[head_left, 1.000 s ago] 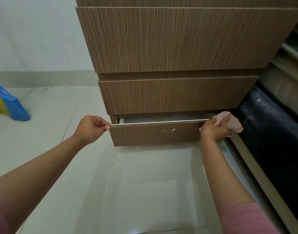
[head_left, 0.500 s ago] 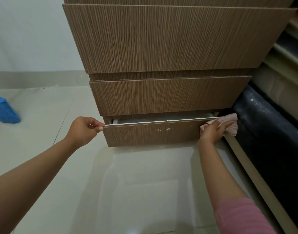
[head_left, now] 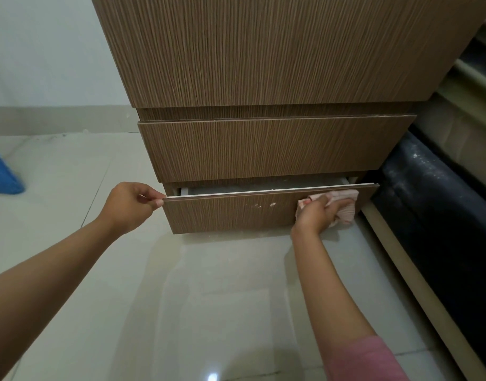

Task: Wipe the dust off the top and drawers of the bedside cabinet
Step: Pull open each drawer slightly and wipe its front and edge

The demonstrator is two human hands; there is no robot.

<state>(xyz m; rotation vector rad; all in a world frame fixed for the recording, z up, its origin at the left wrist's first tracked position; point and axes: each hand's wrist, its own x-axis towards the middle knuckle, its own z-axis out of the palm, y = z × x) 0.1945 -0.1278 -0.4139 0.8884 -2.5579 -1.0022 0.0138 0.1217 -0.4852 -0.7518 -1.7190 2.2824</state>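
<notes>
The brown wood-grain bedside cabinet [head_left: 264, 50] fills the upper middle of the head view, with three drawer fronts. Its bottom drawer [head_left: 231, 213] stands slightly pulled out, with small white specks on its front. My left hand [head_left: 129, 206] pinches the drawer's top left corner. My right hand [head_left: 316, 214] grips a pink striped cloth [head_left: 345, 209] and presses it against the right part of the bottom drawer's front. The middle drawer [head_left: 264, 149] is closed. The cabinet's top is out of view.
Glossy pale floor tiles [head_left: 209, 298] stretch below the cabinet. A blue broom head [head_left: 2, 177] lies at the left edge. A dark dusty bed base [head_left: 440, 215] with a beige frame rail [head_left: 418, 298] runs along the right.
My right hand has carried the cloth from the drawer's top right corner down onto its front face. My left hand keeps its pinch on the left corner. The camera has shifted left.
</notes>
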